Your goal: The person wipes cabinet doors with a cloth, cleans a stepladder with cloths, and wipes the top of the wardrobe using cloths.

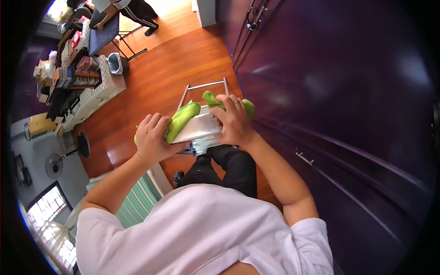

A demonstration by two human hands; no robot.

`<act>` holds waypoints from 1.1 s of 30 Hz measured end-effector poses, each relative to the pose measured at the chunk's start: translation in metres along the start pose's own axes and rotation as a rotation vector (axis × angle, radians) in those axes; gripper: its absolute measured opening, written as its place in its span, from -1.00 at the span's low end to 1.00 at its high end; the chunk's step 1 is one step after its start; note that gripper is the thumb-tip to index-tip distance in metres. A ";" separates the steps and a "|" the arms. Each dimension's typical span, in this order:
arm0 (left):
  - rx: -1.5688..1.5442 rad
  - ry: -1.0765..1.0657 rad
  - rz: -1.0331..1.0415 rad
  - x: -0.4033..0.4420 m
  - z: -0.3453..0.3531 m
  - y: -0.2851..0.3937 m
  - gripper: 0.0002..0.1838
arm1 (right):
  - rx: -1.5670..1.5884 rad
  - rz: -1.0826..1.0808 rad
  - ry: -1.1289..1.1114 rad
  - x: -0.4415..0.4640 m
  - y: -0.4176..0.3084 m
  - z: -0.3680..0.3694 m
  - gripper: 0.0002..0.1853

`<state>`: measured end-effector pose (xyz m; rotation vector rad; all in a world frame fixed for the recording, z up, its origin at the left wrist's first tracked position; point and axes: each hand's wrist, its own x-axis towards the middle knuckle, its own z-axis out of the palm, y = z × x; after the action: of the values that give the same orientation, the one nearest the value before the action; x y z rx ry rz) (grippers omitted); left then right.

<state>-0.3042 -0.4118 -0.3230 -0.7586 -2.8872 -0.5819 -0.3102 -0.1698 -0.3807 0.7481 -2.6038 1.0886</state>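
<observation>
In front of my body, over the ladder, my left hand is closed round a green cloth, which lies across the left part of a silvery metal ladder top. At the right part of that top, my right hand has its fingers bent round another piece of green cloth; whether the two pieces are one cloth is hidden. The ladder's frame shows beyond the hands. My legs in dark trousers are just below the ladder top.
Purple cabinet doors with a handle rise at the right. A cluttered white counter, a bin and a fan are at the left. Another person stands by a blue table.
</observation>
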 end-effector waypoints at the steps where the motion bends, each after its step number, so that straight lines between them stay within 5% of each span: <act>1: 0.007 -0.008 0.013 0.001 0.000 0.000 -0.41 | -0.015 -0.025 0.015 -0.001 0.000 0.001 -0.63; 33: 0.037 0.037 -0.022 -0.015 0.011 0.007 -0.54 | -0.151 -0.101 0.197 -0.011 0.006 0.018 -0.62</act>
<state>-0.2873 -0.4088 -0.3338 -0.7039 -2.8679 -0.5377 -0.3041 -0.1745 -0.4013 0.6924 -2.4225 0.8782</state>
